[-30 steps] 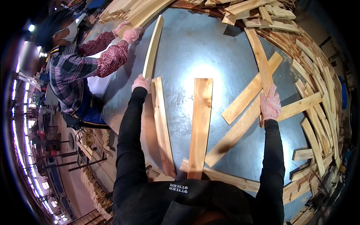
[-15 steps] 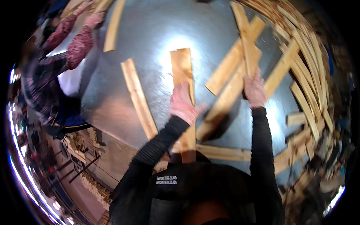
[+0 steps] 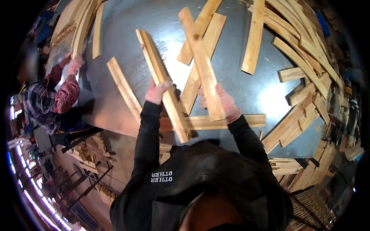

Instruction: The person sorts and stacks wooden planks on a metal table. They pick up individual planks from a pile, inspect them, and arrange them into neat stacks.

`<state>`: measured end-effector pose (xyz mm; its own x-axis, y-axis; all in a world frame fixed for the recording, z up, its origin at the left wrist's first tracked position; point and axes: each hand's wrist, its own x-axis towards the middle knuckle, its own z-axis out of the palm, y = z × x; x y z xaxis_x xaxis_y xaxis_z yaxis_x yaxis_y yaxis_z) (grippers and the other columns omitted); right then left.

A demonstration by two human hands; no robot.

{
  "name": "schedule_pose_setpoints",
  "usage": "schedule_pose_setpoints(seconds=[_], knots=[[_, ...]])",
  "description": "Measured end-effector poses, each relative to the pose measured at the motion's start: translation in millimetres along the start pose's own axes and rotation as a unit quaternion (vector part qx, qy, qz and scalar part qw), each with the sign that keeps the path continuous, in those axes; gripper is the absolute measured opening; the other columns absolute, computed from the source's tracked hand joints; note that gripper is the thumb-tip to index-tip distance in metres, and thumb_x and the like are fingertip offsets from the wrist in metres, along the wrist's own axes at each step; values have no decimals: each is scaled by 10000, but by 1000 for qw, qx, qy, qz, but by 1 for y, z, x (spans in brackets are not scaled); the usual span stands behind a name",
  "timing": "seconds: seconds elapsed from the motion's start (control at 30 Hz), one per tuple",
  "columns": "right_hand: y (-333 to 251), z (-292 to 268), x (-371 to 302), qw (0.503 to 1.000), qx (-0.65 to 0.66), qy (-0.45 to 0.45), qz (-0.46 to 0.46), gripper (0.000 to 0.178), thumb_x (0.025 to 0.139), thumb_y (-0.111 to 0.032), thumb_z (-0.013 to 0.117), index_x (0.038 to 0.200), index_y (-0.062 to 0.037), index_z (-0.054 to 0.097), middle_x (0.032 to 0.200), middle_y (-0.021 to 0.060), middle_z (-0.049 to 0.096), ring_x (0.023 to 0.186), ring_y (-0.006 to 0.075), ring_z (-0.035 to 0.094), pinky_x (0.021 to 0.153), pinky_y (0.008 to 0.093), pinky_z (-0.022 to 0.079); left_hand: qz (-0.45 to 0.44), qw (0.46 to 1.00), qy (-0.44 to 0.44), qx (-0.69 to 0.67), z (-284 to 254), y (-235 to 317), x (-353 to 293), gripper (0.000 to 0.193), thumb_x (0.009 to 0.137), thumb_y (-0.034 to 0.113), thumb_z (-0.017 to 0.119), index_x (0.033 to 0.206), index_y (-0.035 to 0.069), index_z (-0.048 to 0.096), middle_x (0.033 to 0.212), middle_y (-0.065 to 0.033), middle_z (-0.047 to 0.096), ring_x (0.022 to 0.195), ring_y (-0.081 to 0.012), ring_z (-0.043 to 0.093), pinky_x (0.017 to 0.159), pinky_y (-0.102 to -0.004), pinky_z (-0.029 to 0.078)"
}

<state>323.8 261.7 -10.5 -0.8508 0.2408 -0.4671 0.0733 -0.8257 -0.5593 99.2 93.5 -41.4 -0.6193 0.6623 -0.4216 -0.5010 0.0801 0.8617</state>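
Note:
My gloved left hand (image 3: 158,91) is closed around a small stack of wooden boards (image 3: 163,82), thin pieces lying face to face, tilted with the far end to the left. In my gloved right hand (image 3: 224,103) is a single wooden board (image 3: 200,57) with a dark knot, lifted over the table and slanting up to the left. Beneath it lie two loose boards, one board (image 3: 212,36) partly hidden by the held one. A crosswise board (image 3: 227,121) rests near the table's front edge, under the near ends of the held pieces.
The metal table (image 3: 127,42) has a lone board (image 3: 125,88) at left and another board (image 3: 253,42) toward the right. A heap of boards (image 3: 304,50) lines the right side. At far left a co-worker's gloved hands (image 3: 73,63) touch a pile of long boards (image 3: 79,29).
My left hand has lifted its boards and moved left. My right hand has swung its board leftward and nearer to me. The co-worker's hands have come nearer along the pile.

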Motion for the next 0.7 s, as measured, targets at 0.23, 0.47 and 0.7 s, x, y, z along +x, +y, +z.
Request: schedule_pose_setpoints(seconds=[0.23,0.47,0.7], knots=[[37,41,41,728,-672,121,-54,821,915,-512,535,1480,18,263,1390,302,438,1291,417,436,1089,430,344,-29,977,139,158,-11,-59,33,577,756,267,796,1202,-13,558,1067,-111,647,986,-234,610,918,-345,463],[45,37,108,576,-748,323,-63,1124,727,-456,750,1518,12,103,1528,303,216,1447,421,170,1181,442,162,-19,953,130,274,-81,-41,24,443,769,166,768,1122,-17,572,930,-92,687,839,-206,650,773,-345,519],[-21,-33,81,982,-47,67,-172,665,763,-68,641,1374,23,396,1283,270,486,1164,420,520,1008,410,467,-65,810,229,536,-56,15,19,751,740,339,708,1319,-37,412,1172,-252,619,1084,-387,611,935,-410,476]])
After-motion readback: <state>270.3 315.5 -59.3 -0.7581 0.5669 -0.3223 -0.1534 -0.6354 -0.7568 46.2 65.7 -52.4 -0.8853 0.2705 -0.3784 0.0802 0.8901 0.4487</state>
